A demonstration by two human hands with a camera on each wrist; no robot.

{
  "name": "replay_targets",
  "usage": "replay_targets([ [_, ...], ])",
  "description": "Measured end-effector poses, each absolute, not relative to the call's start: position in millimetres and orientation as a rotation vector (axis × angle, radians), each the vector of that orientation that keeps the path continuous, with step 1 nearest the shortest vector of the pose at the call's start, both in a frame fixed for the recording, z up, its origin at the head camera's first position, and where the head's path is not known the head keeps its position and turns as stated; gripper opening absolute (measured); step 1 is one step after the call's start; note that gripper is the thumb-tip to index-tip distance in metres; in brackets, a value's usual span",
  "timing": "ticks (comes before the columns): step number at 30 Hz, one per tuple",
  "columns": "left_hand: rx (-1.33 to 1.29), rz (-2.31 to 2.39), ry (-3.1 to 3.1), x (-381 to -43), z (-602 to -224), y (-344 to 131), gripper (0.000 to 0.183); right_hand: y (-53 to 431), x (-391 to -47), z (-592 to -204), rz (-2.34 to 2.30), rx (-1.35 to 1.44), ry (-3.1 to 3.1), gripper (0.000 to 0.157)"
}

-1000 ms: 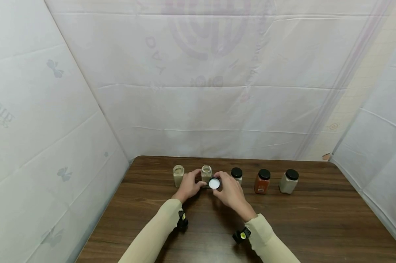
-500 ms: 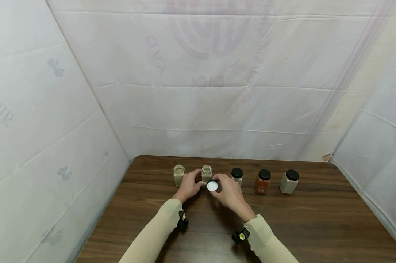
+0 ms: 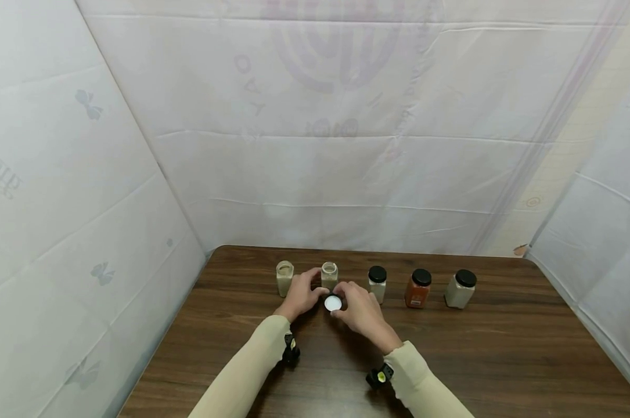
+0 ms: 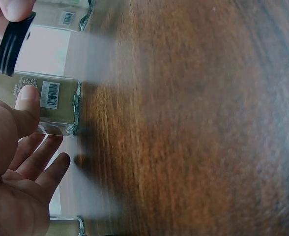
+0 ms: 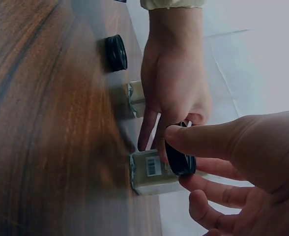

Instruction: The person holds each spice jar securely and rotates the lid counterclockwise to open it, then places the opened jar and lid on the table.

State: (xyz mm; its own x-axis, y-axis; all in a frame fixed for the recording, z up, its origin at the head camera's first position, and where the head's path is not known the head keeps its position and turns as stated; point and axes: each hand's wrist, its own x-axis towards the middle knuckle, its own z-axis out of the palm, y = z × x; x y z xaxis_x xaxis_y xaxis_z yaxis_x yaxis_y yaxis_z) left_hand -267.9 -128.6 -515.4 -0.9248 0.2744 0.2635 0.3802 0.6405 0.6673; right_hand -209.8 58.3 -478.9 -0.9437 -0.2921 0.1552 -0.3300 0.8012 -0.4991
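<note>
My left hand (image 3: 301, 294) holds an uncapped glass jar of pale powder (image 3: 329, 274). In the left wrist view, its thumb lies against the jar's barcode label (image 4: 50, 94) and the other fingers reach behind. Just in front of that jar, my right hand (image 3: 363, 307) pinches a black screw lid (image 3: 333, 303) by its rim. The lid's white inner face points up toward the head camera. From the right wrist, the lid (image 5: 180, 156) shows between thumb and fingers, apart from the tabletop.
A second open jar (image 3: 284, 280) stands left of my left hand. To the right are black-lidded jars: a pale one (image 3: 377, 283), a red-orange one (image 3: 417, 290) and a whitish one (image 3: 459, 289). Another black lid (image 5: 116, 52) rests on the wooden table (image 3: 503, 348).
My right hand has carried the lid left and toward me, from beside the jar to in front of it. The left hand stays on the jar.
</note>
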Motion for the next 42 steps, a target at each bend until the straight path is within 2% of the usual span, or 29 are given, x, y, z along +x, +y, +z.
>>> replay_targets([
  [17,-0.54,-1.127,-2.736,-269.9,-517.9,-129.5,0.048,46.9,-214.8,-487.9,0.732,0.538,-2.991,0.04],
  [42,-0.593,-1.19,-2.696,-268.0,-516.7,-129.1,0.039,36.2,-213.4,-498.9,0.689,0.569,-3.034,0.039],
])
